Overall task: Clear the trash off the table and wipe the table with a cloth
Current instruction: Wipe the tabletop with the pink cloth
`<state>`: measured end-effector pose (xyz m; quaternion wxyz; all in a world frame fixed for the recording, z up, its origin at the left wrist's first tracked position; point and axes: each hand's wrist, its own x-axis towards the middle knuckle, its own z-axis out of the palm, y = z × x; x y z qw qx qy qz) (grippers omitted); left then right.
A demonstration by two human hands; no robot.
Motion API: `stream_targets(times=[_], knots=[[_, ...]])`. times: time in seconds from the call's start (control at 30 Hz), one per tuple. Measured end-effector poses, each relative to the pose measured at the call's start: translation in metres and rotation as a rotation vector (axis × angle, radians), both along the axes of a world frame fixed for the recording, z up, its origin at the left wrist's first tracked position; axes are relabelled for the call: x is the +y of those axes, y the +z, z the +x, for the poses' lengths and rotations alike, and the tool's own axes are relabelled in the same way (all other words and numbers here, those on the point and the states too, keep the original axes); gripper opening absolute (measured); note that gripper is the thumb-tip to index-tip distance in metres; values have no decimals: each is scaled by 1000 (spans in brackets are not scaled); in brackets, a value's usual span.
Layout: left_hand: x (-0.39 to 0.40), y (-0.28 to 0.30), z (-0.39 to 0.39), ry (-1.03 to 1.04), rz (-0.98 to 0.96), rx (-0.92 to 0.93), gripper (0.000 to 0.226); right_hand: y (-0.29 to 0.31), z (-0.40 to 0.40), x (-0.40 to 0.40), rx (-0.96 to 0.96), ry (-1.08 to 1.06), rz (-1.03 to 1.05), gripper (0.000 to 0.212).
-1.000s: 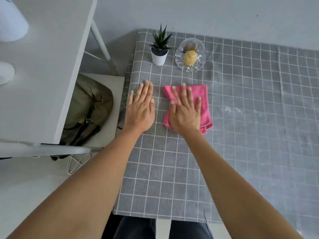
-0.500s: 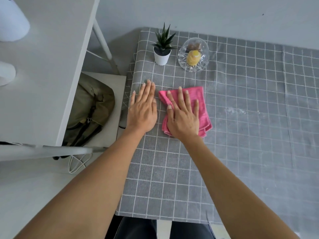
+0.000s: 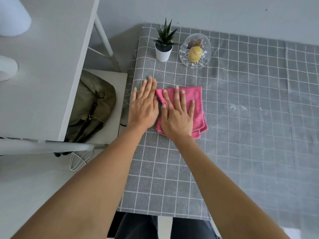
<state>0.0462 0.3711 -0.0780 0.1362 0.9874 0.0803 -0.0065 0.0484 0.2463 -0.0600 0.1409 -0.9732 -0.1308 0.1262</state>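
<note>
The right hand (image 3: 177,118) is pressing flat, fingers straight and spread, on the folded pink cloth (image 3: 195,104) lying on the table (image 3: 241,135), likely to drag it while wiping. The left hand (image 3: 144,104) is lying flat beside it, bracing, its grip holding nothing. Since earlier, the cloth is sliding left, bunching against the left hand. Beyond, a potted plant (image 3: 164,44) and glass dish (image 3: 195,50) are standing.

My right hand (image 3: 177,116) lies flat on the cloth (image 3: 193,99), left hand (image 3: 143,106) flat on the table (image 3: 241,135) just left of it, touching. Potted plant (image 3: 164,47) and glass dish (image 3: 195,50) sit behind, side by side. Bag (image 3: 93,104) left, below table edge.
</note>
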Motion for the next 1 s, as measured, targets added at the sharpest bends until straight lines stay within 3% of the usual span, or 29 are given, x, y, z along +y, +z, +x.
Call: stream_targets(times=[0.2, 0.37, 0.53, 0.83, 1.0], knots=[[2, -2, 0, -16, -13, -1, 54, -4, 15, -31, -40, -24, -49, 51], [1, -2, -1, -8, -7, -9, 55, -6, 40, -90, -18, -252, -109, 52], [-2, -2, -2, 8, 29, -18, 55, -4, 36, -73, -23, -409, -78, 53], [-1, -3, -1, -4, 7, -27, 55, -3, 3, -18, -27, 8, -45, 51], [1, -3, -1, -13, -14, -20, 55, -4, 26, -69, -42, -61, -96, 51]])
